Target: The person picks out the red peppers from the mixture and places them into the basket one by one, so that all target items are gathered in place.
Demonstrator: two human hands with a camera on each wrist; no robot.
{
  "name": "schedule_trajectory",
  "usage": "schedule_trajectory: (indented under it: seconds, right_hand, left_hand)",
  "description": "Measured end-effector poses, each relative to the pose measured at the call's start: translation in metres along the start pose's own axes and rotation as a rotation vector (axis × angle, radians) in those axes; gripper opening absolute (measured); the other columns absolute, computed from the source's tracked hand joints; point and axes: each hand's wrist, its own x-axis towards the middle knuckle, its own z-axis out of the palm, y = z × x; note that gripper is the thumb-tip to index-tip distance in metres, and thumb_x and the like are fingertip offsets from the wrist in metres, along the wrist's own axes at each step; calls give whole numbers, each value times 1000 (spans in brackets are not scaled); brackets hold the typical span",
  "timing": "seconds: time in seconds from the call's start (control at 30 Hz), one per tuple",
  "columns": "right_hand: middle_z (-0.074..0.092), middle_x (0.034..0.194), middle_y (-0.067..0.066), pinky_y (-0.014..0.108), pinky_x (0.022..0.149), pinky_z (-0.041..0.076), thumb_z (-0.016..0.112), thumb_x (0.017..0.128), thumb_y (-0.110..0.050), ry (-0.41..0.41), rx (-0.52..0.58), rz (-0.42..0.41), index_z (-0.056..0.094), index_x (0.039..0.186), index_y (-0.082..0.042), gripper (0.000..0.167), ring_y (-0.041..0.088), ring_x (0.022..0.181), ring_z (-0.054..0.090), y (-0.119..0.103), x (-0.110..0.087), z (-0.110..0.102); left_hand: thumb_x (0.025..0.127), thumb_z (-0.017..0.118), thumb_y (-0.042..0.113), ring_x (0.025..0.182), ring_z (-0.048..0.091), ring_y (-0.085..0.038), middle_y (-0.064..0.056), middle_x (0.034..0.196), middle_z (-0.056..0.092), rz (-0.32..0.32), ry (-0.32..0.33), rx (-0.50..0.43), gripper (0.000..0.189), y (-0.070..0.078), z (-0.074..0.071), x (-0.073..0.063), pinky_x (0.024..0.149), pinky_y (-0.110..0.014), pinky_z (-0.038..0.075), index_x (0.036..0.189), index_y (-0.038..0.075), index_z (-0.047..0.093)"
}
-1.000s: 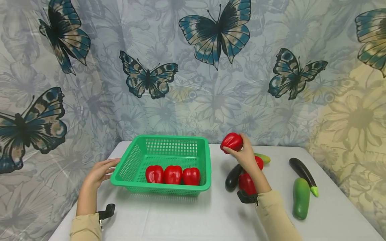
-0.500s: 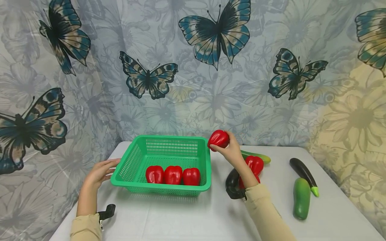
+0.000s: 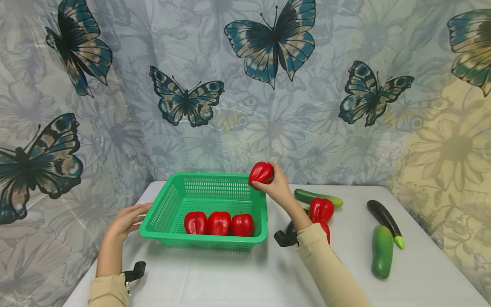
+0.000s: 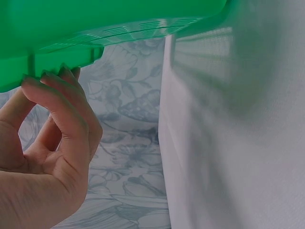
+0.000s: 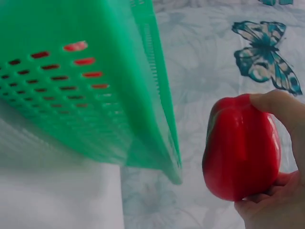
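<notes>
A green plastic basket (image 3: 203, 241) with perforated walls stands on the table, three red bell peppers (image 3: 219, 223) lined up along its near side. My right hand (image 3: 279, 187) grips another red bell pepper (image 3: 261, 174), raised over the basket's back right corner. In the right wrist view, that pepper (image 5: 242, 150) sits between thumb and fingers, beside the basket's outer wall (image 5: 95, 109). At the basket's left end is my left hand (image 3: 124, 220), its fingertips touching the rim. The left wrist view shows these fingers (image 4: 71, 119) loosely bent under the green rim (image 4: 62, 64).
Right of the basket lie a cucumber (image 3: 318, 197), more red peppers (image 3: 321, 209) and a dark eggplant (image 3: 291, 228), partly hidden by my right forearm. Farther right are another eggplant (image 3: 385, 217) and a thick green vegetable (image 3: 382, 251). A butterfly-patterned cloth (image 3: 264, 128) hangs behind the table.
My right hand has carried the red bell pepper leftward and slightly up, from above the vegetables on the right to over the basket's corner. The left hand stays at the rim.
</notes>
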Motion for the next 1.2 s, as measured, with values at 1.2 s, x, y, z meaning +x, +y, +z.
schedule_trajectory:
  seconds: [1.2]
  right_hand:
    - [51,135,23,47,95,53,75,82,-21,-165,-85,151,37,143,4,76,38,122,54,-22,28,56]
  left_hand:
    - [93,64,47,93,61,1,22,105,56,11,-14,-43,60,1,-1,-2,84,-26,55,139,9,55]
